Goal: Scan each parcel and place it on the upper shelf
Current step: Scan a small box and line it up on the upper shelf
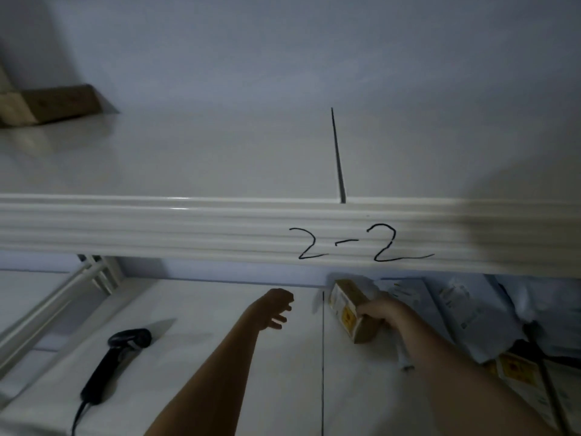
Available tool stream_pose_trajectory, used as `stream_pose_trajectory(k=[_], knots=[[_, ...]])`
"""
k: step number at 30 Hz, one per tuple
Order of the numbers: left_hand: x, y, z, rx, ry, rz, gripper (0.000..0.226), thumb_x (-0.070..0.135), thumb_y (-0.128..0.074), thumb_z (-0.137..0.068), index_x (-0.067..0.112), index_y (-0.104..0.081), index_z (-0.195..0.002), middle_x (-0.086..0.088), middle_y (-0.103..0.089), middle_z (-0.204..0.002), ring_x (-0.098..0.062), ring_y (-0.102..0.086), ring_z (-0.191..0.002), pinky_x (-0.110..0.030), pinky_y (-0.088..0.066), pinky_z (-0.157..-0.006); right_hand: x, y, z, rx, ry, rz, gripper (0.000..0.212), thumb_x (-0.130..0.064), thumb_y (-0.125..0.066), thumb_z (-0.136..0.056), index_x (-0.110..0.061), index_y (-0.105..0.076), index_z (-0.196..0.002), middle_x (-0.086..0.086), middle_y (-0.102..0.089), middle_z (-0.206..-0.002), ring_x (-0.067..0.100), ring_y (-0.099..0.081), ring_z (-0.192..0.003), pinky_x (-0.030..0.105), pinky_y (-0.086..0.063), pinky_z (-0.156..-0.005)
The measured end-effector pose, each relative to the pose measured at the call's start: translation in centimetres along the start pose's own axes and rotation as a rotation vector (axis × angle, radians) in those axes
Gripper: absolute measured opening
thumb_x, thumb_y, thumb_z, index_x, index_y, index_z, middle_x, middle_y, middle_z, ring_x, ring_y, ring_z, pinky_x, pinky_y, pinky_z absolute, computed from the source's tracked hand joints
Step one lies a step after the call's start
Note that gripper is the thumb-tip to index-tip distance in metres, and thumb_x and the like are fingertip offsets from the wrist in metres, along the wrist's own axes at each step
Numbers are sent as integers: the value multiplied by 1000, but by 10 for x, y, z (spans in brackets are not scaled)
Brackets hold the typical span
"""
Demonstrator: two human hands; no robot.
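Now the right hand (pixel 379 313) has its fingers clamped around the near end of a small cardboard parcel (pixel 350 308) that lies on the lower shelf (pixel 283 366), while the left hand (pixel 275 308), at nine o'clock from the parcel, is empty with fingers loosely apart. Further out, a black scanner (pixel 118 360) lies at about eight o'clock, more parcels (pixel 465 309) are piled at three o'clock, and the upper shelf (pixel 220 158), marked "2-2", holds one brown box (pixel 50 105) at its far left.

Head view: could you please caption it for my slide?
Right hand grips a parcel below shelf 2-2; scanner lies idle.
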State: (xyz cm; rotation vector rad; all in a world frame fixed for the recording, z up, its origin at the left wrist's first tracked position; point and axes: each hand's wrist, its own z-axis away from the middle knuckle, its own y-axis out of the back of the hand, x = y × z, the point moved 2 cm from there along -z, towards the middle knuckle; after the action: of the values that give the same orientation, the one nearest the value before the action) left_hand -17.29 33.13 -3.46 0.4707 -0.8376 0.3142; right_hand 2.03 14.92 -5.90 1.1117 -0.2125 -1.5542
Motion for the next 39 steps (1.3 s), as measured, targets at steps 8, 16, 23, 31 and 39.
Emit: stream_pose_trajectory(k=[8,16,23,31,39], knots=[[-8,46,17,-52,-98,-35,58,25,-67,-91,21,-41,-142,-20,-49,-139,-37,-48,-122,-48,-43,-102,-75,-18,48,-112,299,-245,29,-34,-77,-83,-16,-65,-102,10,-72,-102,25,-70,-94,42,-60,-86],[-49,118,46,-159,-120,19,75,36,-76,-82,29,-35,-144,-17,-51,-140,-40,-53,-121,-48,-47,-99,-136,-58,97,-192,377,-366,39,-44,-79,-80,-13,-75,-104,8,-78,-95,29,-74,-95,44,-59,-89],[-127,189,55,-209,-11,620,48,32,-76,-82,9,-64,-122,-25,-68,-111,-42,-66,-100,-55,-53,-92,-167,-122,121,-239,374,-583,48,-41,-74,-87,0,-72,-112,15,-77,-102,34,-73,-98,45,-58,-89],[-128,211,81,-217,-102,586,62,33,-89,-67,11,-66,-120,-17,-65,-123,-38,-67,-106,-49,-56,-87,-171,-162,152,-322,333,-814,35,-26,-68,-94,-5,-68,-122,17,-73,-114,33,-70,-108,49,-55,-96],[-114,206,92,-107,-226,686,55,21,-77,-81,16,-53,-131,-15,-70,-117,-37,-68,-105,-51,-53,-94,-168,-189,171,-502,318,-610,42,-25,-77,-87,-12,-66,-125,10,-74,-115,30,-68,-113,46,-55,-98]])
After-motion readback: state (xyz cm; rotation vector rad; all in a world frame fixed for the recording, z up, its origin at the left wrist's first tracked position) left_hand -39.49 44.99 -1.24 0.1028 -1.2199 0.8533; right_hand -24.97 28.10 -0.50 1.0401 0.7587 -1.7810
